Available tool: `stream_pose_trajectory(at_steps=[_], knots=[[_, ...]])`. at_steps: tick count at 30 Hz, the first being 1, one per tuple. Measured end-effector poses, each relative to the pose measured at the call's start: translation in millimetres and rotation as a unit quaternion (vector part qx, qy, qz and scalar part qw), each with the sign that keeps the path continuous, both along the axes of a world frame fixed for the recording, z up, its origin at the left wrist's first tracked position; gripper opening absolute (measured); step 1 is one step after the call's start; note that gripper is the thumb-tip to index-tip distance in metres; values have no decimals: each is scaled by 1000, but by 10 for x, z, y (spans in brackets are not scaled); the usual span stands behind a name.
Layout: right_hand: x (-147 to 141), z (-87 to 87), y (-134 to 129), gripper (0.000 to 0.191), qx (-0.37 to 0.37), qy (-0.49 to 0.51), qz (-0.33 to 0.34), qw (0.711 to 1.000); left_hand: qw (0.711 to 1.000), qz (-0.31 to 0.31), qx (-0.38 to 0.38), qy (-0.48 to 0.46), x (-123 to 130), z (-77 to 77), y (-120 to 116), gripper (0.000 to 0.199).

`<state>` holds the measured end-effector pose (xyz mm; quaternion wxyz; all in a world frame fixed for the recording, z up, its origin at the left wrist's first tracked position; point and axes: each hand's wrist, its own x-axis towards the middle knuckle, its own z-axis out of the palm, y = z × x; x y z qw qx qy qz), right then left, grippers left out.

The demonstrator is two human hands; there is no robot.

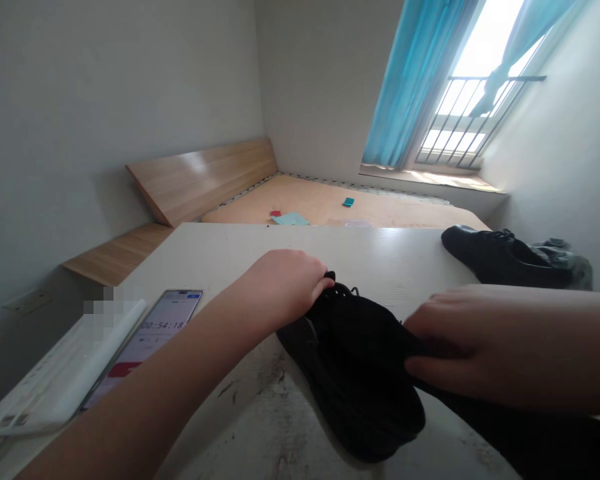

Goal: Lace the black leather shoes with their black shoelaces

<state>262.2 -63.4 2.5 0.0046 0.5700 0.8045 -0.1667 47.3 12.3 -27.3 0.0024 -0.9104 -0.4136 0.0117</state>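
A black lace-up shoe [365, 427] lies on the white table [285, 427], its toe pointing away to the left and its opening facing me. My left hand [293, 283] is closed, pinching the shoe's upper by the lace holes. At the right side of the opening, my right hand [445, 340] is closed on black material that joins the shoe's upper; its fingertips are partly hidden. Dark material [540, 427] stretches below my right forearm, and I cannot tell whether it belongs to the shoe.
Another black lace-up shoe [510, 260] stands at the table's right rear, with crumpled grey, clear-looking stuffing [560, 253] in it. A phone [165, 327] showing a timer lies left, beside a white package [65, 373]. Beyond the table is a bed [405, 210].
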Motion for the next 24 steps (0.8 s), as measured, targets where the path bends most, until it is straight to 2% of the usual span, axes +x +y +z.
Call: stream_pose_trajectory(at_steps=[1, 3, 6, 10, 12, 15, 18, 21, 24], knots=[[-109, 41, 62, 27, -67, -36, 39, 996, 1000, -2, 9, -10, -1, -15, -10, 33], [-288, 104, 175, 25, -130, -83, 75, 985, 999, -4, 25, -35, 7, -46, -35, 30], [-436, 145, 298, 29, -164, -112, 79, 977, 997, -30, 33, -62, 36, -63, -69, 36], [-493, 134, 380, 35, -225, -111, 75, 965, 997, -65, 0, -42, 28, -11, -79, 28], [-504, 109, 373, 31, -194, -129, 63, 970, 998, -57, -27, -31, -13, 22, -75, 29], [-513, 50, 276, 24, -101, -150, 55, 982, 996, -42, -67, -33, -85, 53, -80, 36], [-491, -18, 115, 20, -15, -130, 55, 990, 994, -34, -93, -36, -123, 67, -91, 41], [-439, -56, -32, 30, 40, -102, 72, 991, 993, -34, -107, -38, -121, 78, -86, 41], [-390, -33, -120, 46, 52, -76, 103, 990, 991, -26, -126, -27, -112, 89, -70, 40]])
